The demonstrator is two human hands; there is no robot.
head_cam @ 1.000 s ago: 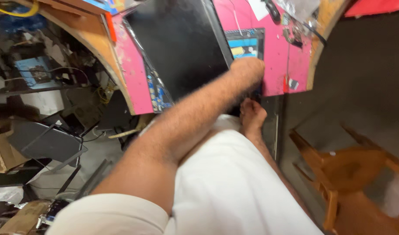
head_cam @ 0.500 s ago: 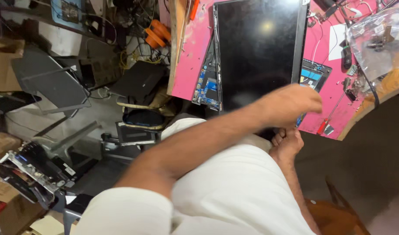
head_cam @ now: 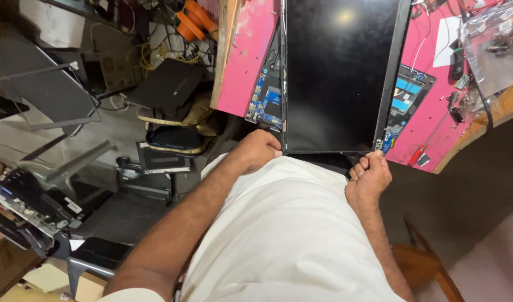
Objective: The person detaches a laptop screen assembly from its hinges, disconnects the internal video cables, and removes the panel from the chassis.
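Left hand (head_cam: 256, 150) gripping screen panel (head_cam: 337, 72), corner

Laptop screen panel (head_cam: 337, 72) cut by the top edge, circuit board (head_cam: 266, 100) mostly hidden beneath it (parts too small), left hand (head_cam: 259, 150) fingertips tucked under.

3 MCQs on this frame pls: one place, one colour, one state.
1. Where is the left hand?
A. at the near left corner of the black screen panel
B. on the red-handled screwdriver
C. on the wooden chair

2. What colour is the bench top?
A. green
B. pink
C. white

3. How does the screen panel look?
A. lit with a picture
B. folded in half
C. dark and flat

Answers: 1 A, its fingers meet the panel's near left corner. 2 B, pink shows either side of the panel. 3 C, the glass is black with one glare spot, while the right hand is at the near right corner.
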